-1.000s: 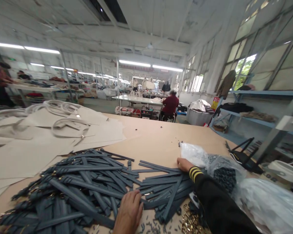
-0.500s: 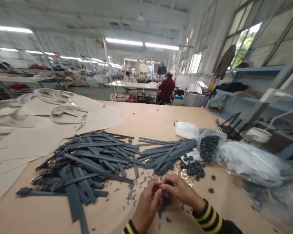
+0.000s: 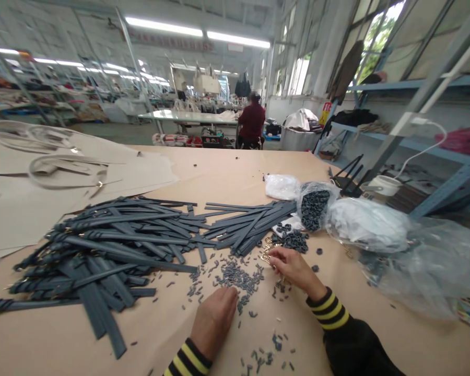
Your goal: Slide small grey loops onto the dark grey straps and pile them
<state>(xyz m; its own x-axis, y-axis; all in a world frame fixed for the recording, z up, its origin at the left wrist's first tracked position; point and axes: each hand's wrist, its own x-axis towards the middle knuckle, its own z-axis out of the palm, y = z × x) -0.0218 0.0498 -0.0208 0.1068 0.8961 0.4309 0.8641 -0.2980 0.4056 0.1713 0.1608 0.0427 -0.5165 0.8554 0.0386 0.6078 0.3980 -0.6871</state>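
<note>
A big heap of dark grey-blue straps lies across the tan table, with a smaller bundle of straps beside it. Small grey loop pieces are scattered in front of me. My left hand rests knuckles-up on the table at the near edge of those pieces, fingers curled. My right hand reaches to a small pile of gold metal buckles, fingertips touching them. I cannot see whether either hand grips anything.
Dark rings spill from a clear bag. More plastic bags lie at the right, beige cut sheets at the left. A metal shelf rack stands right. A person in red sits at a far table.
My hands were together in front of me fiddling with a small piece; they have parted, the left down onto the table, the right out to the buckles. The view tilted downward.
</note>
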